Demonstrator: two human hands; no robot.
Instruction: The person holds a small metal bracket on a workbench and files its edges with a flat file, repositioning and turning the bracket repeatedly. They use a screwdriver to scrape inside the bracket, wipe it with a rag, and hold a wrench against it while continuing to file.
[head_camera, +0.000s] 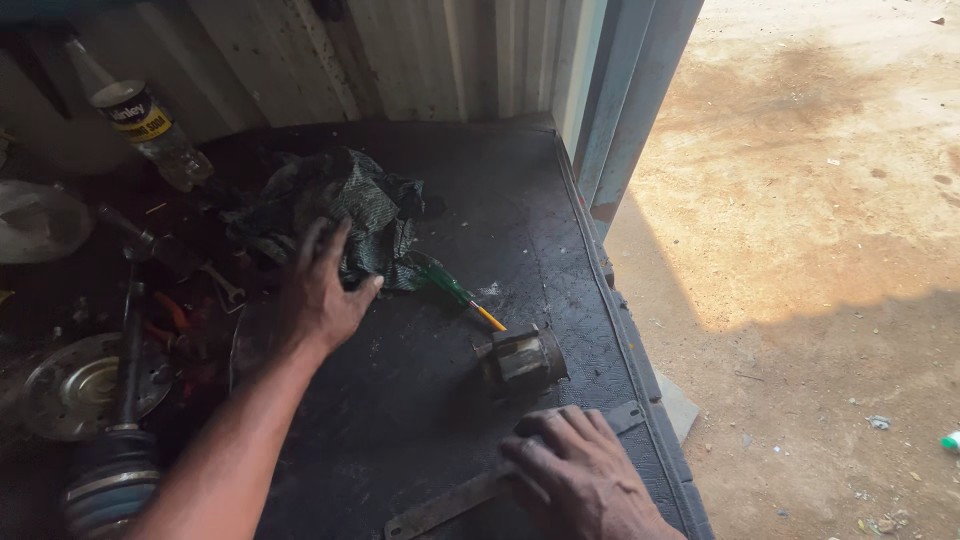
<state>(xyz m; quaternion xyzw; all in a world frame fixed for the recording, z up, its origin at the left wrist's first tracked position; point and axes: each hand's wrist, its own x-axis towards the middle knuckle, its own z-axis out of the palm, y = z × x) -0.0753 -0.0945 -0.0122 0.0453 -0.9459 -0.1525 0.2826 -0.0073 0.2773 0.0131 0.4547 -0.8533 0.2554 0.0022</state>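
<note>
On the dark rubber-matted desk (430, 400), the left hand (322, 290) lies flat with fingers spread, its fingertips touching a crumpled dark green cloth (355, 205); it grips nothing. Near the front edge, the right hand (580, 475) rests palm down on a flat metal strip (450, 505), fingers loosely curled over it rather than clenched. Between the two hands sits a greasy cylindrical metal part (522, 360), apart from both. Just beside it lies a green-handled screwdriver (455, 290). At far left stand a plastic bottle (150, 125), a drive shaft (118, 440) and a round metal disc (75, 385).
</note>
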